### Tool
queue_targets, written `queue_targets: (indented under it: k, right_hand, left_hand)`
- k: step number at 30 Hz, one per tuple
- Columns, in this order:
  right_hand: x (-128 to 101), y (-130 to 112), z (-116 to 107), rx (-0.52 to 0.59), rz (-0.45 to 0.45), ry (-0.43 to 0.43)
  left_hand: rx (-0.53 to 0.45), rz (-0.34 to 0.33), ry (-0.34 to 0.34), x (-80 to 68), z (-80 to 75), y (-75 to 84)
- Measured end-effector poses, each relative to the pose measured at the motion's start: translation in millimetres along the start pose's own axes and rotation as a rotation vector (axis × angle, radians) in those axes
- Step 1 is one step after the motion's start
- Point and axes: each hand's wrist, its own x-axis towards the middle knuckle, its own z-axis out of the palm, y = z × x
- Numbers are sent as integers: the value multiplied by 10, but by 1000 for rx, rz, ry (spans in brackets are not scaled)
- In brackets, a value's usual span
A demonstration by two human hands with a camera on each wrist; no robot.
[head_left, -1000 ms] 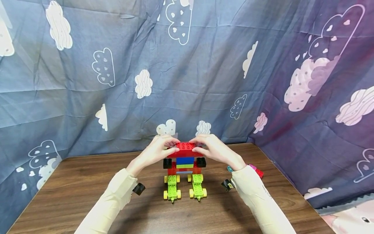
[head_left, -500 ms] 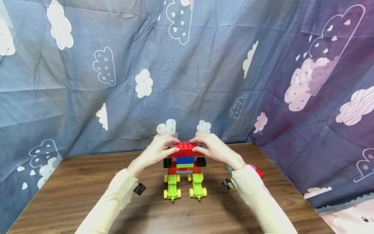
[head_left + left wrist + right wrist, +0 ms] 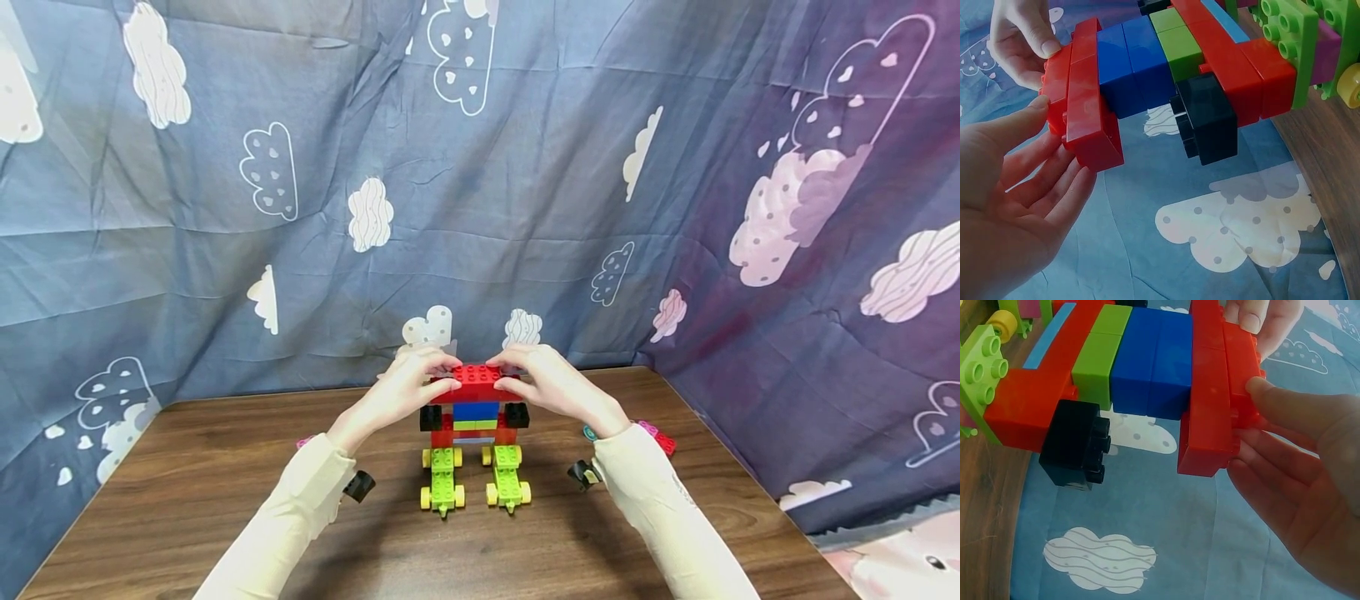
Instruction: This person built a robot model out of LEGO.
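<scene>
No readable text, label, brand mark, number or sign is showing in any of the three views. The blue cloth backdrop is carrying only printed cloud shapes, with no lettering among them. The brick model is presenting plain coloured faces and bare studs; any moulded stud marking is too small to make out. The wooden table is displaying grain alone, without stickers or stamps.

Dark wooden worktop; blue-grey cloud-print cloth backdrop behind, purple-tinted on right side; even, soft light.
</scene>
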Motion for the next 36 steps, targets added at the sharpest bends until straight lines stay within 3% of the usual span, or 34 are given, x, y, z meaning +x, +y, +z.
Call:
queue_targets:
  k: [5, 17, 36]
  right_hand:
    - [-19, 19, 16, 9, 15, -1]
    - [-39, 34, 47, -3, -1, 20]
    - [-24, 34, 54, 43, 29, 12]
  left_hand:
    - [23, 48, 20, -3, 14, 15]
    - [-13, 2, 5, -26, 50, 22]
    - [-12, 23, 19, -47, 44, -2]
